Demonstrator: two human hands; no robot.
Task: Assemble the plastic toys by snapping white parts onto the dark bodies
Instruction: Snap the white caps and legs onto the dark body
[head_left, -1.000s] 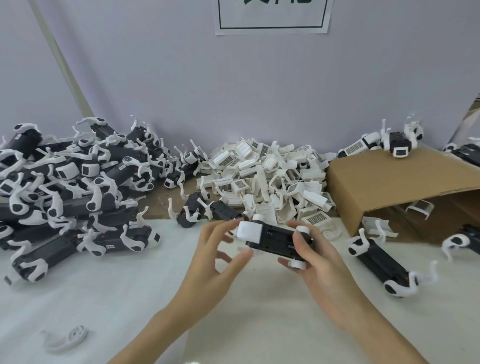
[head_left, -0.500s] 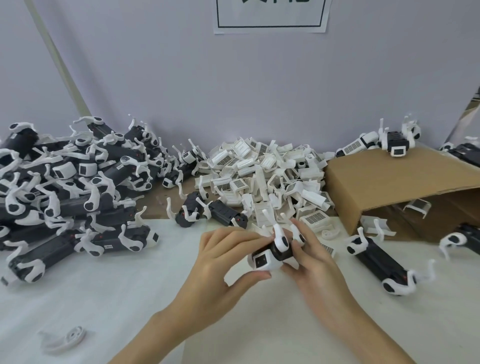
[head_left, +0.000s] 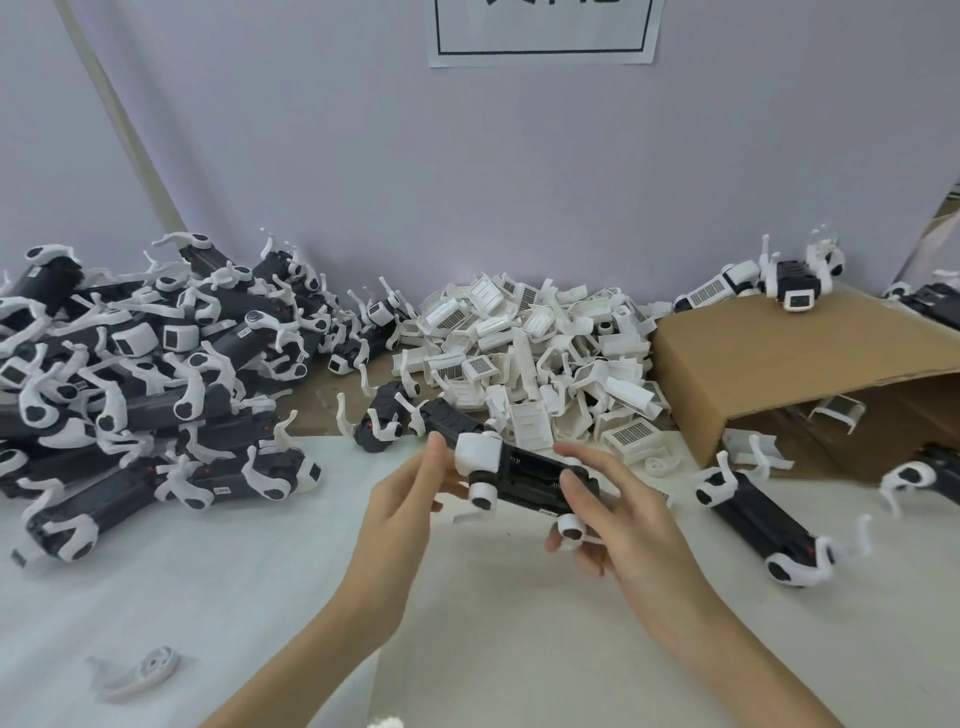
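I hold a dark toy body (head_left: 524, 475) above the white table, lying sideways, with a white head cap at its left end and white legs pointing down. My left hand (head_left: 410, 499) grips that left end, fingers beside the white cap. My right hand (head_left: 618, 509) grips the right end, thumb on top and fingers curled under. A heap of loose white parts (head_left: 535, 364) lies behind my hands against the wall.
A big pile of finished toys (head_left: 140, 374) fills the left. A tipped cardboard box (head_left: 789, 364) stands at the right with a toy (head_left: 795, 283) on top. Another toy (head_left: 763, 525) lies right of my hands, one dark body (head_left: 384, 421) behind, a loose white leg (head_left: 140, 675) front left.
The toy has turned from end-on back to lying sideways between my hands. Both hands still hold it and have risen slightly.
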